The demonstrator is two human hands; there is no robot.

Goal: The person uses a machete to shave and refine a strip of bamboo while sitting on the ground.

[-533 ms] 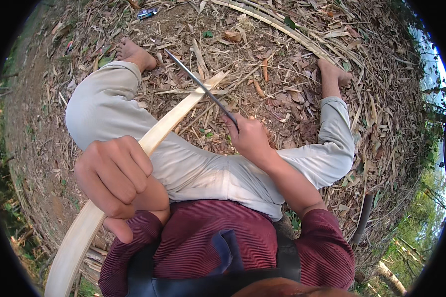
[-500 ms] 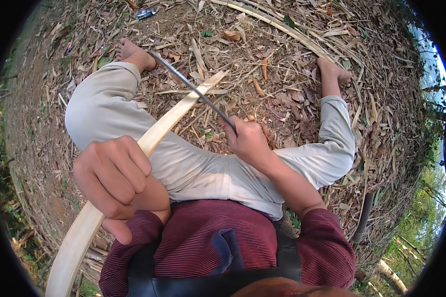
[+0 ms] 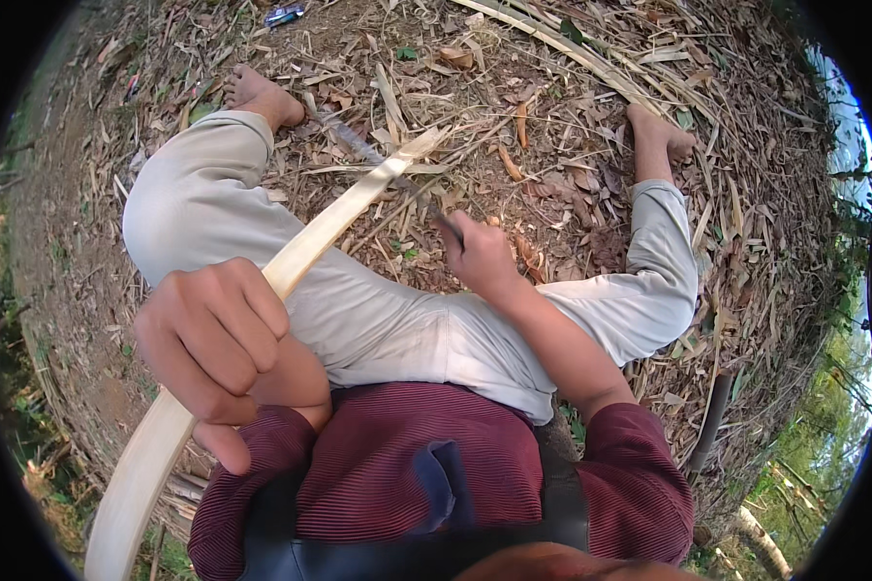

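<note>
A long, pale strip of split wood or bamboo (image 3: 325, 232) runs from the lower left up to the middle of the view. My left hand (image 3: 213, 339) is closed around it partway along, knuckles up. The strip's far end looks thin and frayed. In my right hand (image 3: 480, 254) is the dark handle of a long-bladed knife (image 3: 352, 138). Its blade is smeared by motion and points to the far left. It crosses beneath the strip near the frayed end; whether the two touch I cannot tell.
My outstretched legs in light trousers (image 3: 199, 198) frame the ground, with bare feet at far left and far right. Dry leaves and shavings (image 3: 552, 194) litter the soil. Long split strips (image 3: 591, 63) lie at the far right, a blue wrapper (image 3: 284, 15) at the far left.
The knife has dropped from above the strip to beneath it, its blade now blurred. My left hand keeps its grip on the strip, and the whole view has shifted slightly.
</note>
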